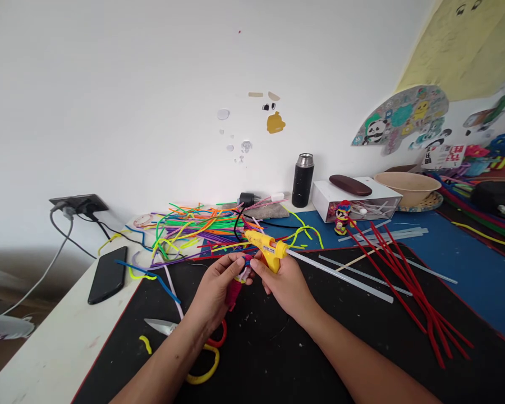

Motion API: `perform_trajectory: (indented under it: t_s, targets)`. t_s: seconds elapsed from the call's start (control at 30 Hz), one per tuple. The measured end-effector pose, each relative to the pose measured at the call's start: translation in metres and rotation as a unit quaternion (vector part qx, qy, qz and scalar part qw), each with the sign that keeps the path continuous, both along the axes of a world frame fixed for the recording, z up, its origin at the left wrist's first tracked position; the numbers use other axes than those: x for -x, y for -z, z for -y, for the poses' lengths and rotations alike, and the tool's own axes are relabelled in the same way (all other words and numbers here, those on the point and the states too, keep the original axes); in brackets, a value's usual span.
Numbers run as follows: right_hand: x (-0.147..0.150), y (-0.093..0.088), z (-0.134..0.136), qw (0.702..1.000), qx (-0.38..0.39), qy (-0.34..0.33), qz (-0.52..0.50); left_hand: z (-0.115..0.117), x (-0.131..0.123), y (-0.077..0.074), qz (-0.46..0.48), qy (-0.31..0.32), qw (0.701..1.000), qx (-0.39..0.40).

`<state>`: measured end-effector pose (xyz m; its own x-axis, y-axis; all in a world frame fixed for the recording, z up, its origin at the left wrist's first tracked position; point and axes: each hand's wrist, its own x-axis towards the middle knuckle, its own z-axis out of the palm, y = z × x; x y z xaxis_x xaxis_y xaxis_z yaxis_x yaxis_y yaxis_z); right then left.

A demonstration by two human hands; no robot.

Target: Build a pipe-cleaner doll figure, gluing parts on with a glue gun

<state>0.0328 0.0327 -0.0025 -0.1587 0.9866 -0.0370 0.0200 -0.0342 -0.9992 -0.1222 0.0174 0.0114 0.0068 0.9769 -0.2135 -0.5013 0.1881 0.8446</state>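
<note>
Between my two hands is a small pipe-cleaner figure [234, 293], magenta below with blue and white parts near its top. My left hand [219, 283] is closed around its side. The thumb and finger of my right hand [287, 283] pinch its upper end. Just beyond the right hand is a yellow glue gun [261, 242], nozzle toward the left, a long clear glue stick [340, 276] running out of its back. Its handle passes behind my right hand, and I cannot tell whether that hand also grips it. Scissors [204, 379] lie partly under my left forearm.
Colourful pipe cleaners [193, 227] are heaped at the back, with red ones [421, 292] at right. A phone [108, 275] lies left. Along the wall stand a black flask [303, 182], a white box [322, 202], a finished-looking doll [343, 217] and a beige bowl [408, 188].
</note>
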Motion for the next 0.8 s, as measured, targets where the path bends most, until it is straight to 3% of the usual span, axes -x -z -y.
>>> perform_trajectory:
  t_s: [0.8]
  targets:
    - [-0.0002, -0.0002, -0.0003, 1.000, 0.000, -0.005, 0.001, 0.0008, 0.0002, -0.0005, 0.010, 0.005, 1.000, 0.011]
